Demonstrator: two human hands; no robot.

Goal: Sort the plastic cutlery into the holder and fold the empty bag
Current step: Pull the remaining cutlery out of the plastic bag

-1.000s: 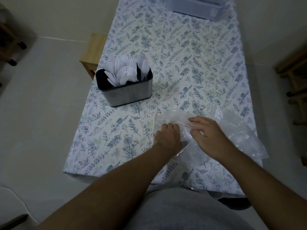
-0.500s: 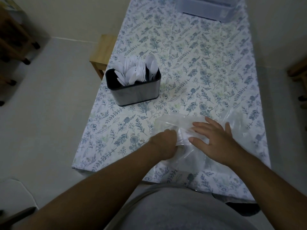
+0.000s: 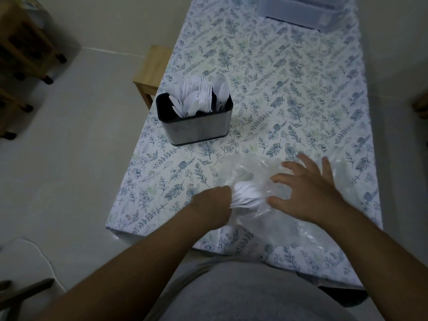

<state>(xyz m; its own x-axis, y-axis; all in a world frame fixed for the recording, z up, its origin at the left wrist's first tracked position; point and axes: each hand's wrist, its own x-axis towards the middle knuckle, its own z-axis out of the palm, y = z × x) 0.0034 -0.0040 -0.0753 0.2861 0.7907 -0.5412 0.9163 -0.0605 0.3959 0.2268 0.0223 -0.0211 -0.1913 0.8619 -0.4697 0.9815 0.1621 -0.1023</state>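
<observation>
Head view shows the left hand [image 3: 212, 205] curled round a bunch of white cutlery [image 3: 245, 197] at the mouth of the clear plastic bag [image 3: 301, 230], which lies near the table's [image 3: 289, 93] near edge toward its right corner. Right hand [image 3: 310, 191] rests on the bag with fingers [image 3: 294, 167] spread wide and straight. Holder [image 3: 196, 126], dark and already stocked with white cutlery, stands by the table's left edge, well apart from the bag.

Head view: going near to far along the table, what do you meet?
Left hand gripping white cutlery at the bag → holder with cutlery → clear box at the far end.
</observation>
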